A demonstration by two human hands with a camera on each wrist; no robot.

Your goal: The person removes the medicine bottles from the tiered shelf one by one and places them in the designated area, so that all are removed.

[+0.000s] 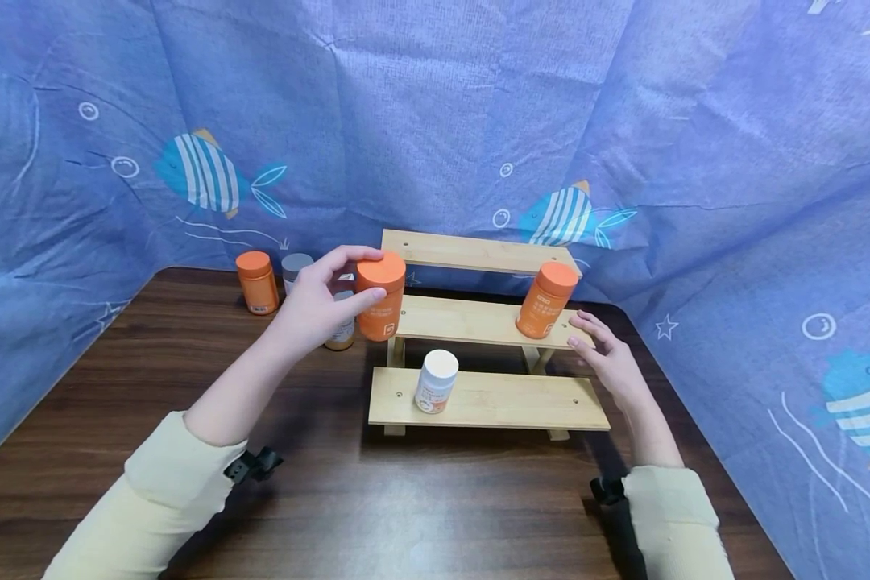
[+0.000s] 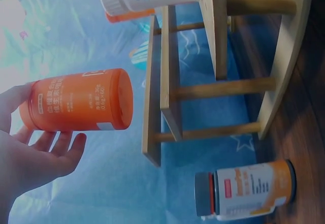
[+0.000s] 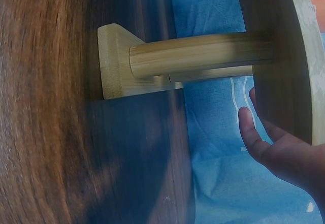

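My left hand (image 1: 321,302) grips an orange bottle (image 1: 381,310) with an orange lid, held upright in the air at the left end of the wooden step shelf (image 1: 471,322). The left wrist view shows this orange bottle (image 2: 81,101) apart from the shelf, with fingers along its side. My right hand (image 1: 609,358) is at the right end of the middle step, fingers loosely bent and holding nothing. Close by on that step stands another orange bottle (image 1: 544,302). A white bottle (image 1: 437,383) stands toward the left of the lowest step.
On the dark wooden table (image 1: 275,515), left of the shelf, stand an orange bottle (image 1: 258,283), a grey-lidded bottle (image 1: 296,264) and a bottle partly hidden behind my left hand (image 1: 341,333). Blue fish-patterned cloth (image 1: 435,121) hangs behind and at the sides.
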